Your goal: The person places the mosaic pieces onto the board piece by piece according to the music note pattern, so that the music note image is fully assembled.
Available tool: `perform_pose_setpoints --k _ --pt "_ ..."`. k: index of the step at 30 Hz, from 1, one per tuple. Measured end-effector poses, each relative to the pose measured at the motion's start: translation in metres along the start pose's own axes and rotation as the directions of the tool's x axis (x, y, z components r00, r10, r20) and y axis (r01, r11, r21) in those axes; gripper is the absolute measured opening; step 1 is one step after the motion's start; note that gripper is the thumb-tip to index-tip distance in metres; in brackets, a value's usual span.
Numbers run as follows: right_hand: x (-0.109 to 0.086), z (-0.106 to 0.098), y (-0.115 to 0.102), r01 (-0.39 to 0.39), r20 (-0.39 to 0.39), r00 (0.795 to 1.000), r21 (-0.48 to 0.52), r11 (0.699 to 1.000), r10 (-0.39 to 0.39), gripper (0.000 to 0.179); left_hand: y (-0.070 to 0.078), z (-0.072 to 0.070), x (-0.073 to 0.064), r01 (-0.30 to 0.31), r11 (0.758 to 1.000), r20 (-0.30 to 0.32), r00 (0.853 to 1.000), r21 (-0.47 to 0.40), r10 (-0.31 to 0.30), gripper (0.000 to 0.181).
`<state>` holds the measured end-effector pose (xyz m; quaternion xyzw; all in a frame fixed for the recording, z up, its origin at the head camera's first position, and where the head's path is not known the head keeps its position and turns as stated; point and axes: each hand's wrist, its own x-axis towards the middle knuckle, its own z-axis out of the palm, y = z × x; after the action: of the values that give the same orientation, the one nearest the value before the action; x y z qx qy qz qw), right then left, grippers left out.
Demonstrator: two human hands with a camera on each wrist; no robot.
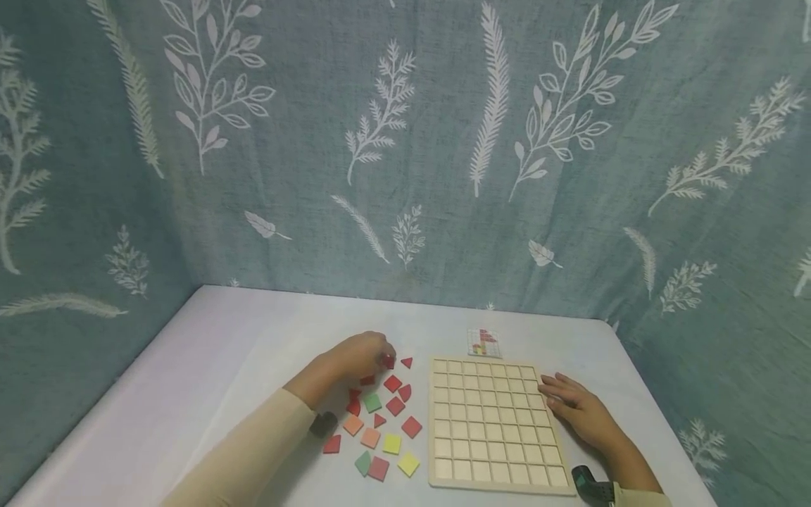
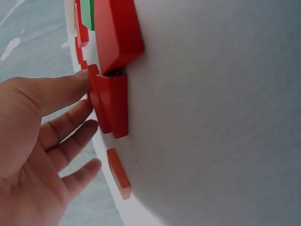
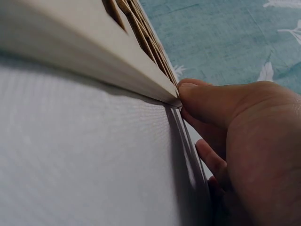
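Observation:
My left hand (image 1: 364, 354) is at the top of a cluster of loose coloured tiles, its thumb and fingers pinching a small red tile (image 1: 388, 362). In the left wrist view, the thumb of the left hand (image 2: 51, 122) lies against red pieces, and the index finger is mostly hidden. A pale wooden grid board (image 1: 432, 422), with bare cells, lies flat to the right of the tiles. Along the board's right edge rests my right hand (image 1: 579, 412), fingers extended. The right wrist view shows that thumb touching the side of the board (image 3: 141, 77).
A small picture card (image 1: 483, 342) with a red and yellow pattern lies behind the board. Red, green (image 1: 372, 402), orange (image 1: 370, 437) and yellow tiles (image 1: 408, 463) are scattered left of the board on the white table (image 1: 253, 352). Patterned curtains (image 1: 405, 155) enclose the table.

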<state>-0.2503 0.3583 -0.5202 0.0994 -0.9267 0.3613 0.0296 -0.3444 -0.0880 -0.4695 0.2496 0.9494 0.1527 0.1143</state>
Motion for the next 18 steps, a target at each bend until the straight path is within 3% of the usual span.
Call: perform_pose_setpoints --k 5,10,18 --pt "0.001 0.001 -0.001 -0.005 -0.004 1.000 0.018 1.000 0.005 0.041 0.001 -0.005 0.001 0.027 1.000 0.024 0.999 -0.015 -0.026 0.026" --pt "0.002 0.000 -0.002 0.000 -0.003 1.000 0.006 1.000 0.000 0.041 0.004 -0.010 0.008 0.008 1.000 -0.003 1.000 -0.007 -0.008 0.029" --pt "0.001 0.000 -0.002 -0.006 0.011 1.000 -0.008 1.000 0.006 0.044 0.022 -0.006 0.027 -0.137 0.990 -0.039 0.990 0.036 0.139 0.028"
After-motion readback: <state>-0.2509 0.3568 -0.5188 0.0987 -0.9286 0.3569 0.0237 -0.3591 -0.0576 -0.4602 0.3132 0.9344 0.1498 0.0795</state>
